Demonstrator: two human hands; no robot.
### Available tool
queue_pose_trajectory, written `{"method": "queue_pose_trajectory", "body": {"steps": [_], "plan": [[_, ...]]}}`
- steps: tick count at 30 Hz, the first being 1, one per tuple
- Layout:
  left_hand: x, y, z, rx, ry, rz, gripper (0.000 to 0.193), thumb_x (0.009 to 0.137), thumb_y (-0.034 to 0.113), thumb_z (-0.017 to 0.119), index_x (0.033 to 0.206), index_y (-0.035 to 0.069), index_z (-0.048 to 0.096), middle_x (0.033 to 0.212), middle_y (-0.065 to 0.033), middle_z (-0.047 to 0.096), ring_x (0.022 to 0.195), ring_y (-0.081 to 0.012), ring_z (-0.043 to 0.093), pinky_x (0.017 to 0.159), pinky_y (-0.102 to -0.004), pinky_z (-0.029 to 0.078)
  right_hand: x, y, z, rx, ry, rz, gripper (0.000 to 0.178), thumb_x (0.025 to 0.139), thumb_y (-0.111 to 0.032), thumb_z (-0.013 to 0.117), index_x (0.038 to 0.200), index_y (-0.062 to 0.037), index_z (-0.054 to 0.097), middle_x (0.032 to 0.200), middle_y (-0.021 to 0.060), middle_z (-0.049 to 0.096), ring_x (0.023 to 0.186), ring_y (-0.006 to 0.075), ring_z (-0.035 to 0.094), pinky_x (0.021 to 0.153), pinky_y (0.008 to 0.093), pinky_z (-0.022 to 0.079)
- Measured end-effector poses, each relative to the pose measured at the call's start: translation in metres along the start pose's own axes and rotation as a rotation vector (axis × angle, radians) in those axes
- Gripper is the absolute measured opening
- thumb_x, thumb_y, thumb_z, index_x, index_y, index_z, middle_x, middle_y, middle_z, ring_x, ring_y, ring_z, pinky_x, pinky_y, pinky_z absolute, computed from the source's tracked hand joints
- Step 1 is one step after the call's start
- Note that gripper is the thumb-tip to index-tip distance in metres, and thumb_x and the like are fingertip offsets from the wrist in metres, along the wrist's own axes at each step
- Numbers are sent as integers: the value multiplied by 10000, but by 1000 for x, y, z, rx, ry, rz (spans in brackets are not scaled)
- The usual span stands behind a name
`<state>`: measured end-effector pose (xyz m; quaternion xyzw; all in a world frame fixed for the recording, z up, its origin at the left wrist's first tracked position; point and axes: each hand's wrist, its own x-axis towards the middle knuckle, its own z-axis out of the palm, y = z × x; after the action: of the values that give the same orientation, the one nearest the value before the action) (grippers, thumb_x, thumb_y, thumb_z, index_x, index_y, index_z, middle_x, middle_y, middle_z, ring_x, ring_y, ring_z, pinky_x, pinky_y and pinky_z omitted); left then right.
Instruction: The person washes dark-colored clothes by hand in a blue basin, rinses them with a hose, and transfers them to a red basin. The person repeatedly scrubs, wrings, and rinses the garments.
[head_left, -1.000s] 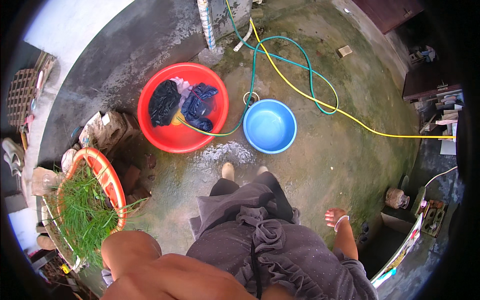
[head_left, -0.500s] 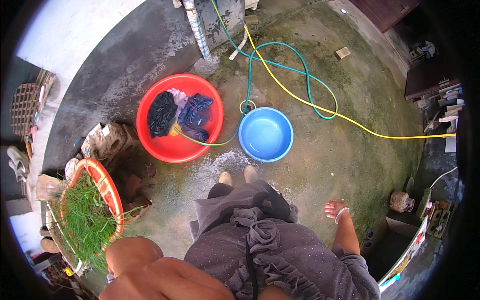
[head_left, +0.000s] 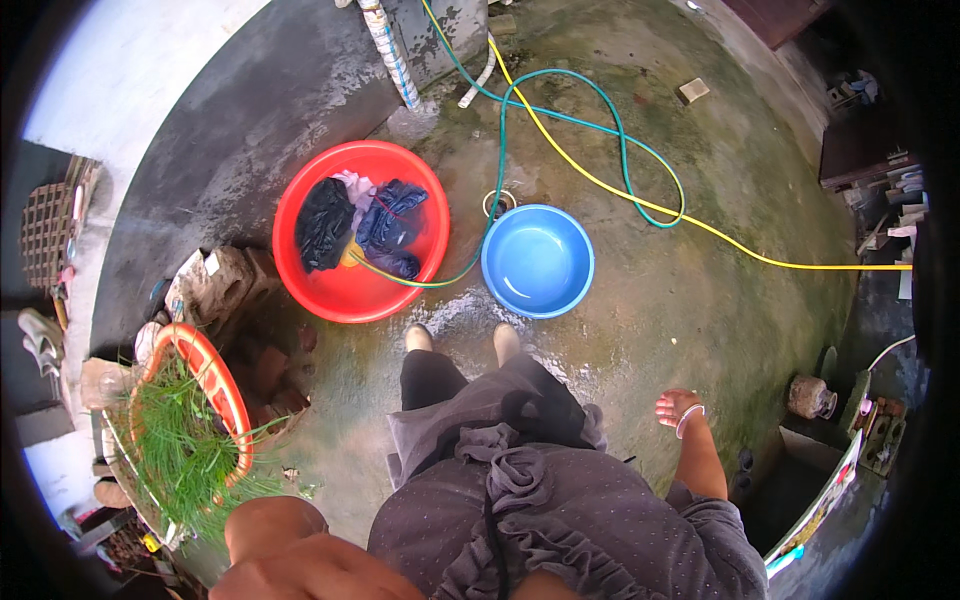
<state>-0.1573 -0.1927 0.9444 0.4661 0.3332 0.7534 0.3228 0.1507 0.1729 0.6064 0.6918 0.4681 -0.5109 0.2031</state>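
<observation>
The right hand (head_left: 680, 408) hangs at the person's side, fingers loosely curled, holding nothing. The left hand (head_left: 310, 570) sits low by the camera; its grip cannot be told. Nearest lies a basket (head_left: 215, 375) of grass (head_left: 180, 450).

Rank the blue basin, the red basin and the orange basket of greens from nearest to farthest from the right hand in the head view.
From the right hand:
1. Blue basin, up and to its left, ahead of the feet.
2. Red basin, farther left, holding dark clothes.
3. Orange basket of greens, at the far left edge.
</observation>
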Motion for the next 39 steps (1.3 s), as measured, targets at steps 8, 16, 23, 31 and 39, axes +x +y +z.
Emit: {"method": "queue_pose_trajectory", "body": {"steps": [8,16,23,31,39], "plan": [[-28,33,-96,-111,-137,-23,129,812,126,540,922,103,603,941,-75,599,790,-211,551,687,-278,459,-14,-15,67,-29,-34,-23,182,773,-190,523,920,-81,514,828,78,595,698,208,577,590,357,481],[-218,-187,-322,577,616,-920,255,746,26,568,999,32,539,916,-73,570,830,-145,538,713,-270,431,7,-98,197,-519,55,-525,200,729,-118,591,905,-24,569,857,99,610,758,187,585,653,296,471],[-450,-451,-432,777,898,-1420,526,779,324,578,1133,-35,430,972,-147,557,895,-189,529,757,-282,412,196,-103,480,-866,-157,-1250,483,656,-170,645,1088,-15,494,1163,190,443,1098,330,403,949,383,312],[-454,-534,-484,49,1356,-1093,476,807,291,554,1124,-19,381,895,-103,525,731,-149,561,560,-254,476,279,-83,625,-1110,-321,-1350,634,753,-452,529,1127,49,423,1152,219,439,1124,322,376,989,409,227],[-333,-493,-465,320,903,-469,414,856,97,466,1221,10,290,865,-80,529,678,-131,557,532,-226,469,251,-140,577,-446,-136,-1579,162,773,-158,581,839,-30,508,728,167,545,678,348,549,573,381,442]]}}
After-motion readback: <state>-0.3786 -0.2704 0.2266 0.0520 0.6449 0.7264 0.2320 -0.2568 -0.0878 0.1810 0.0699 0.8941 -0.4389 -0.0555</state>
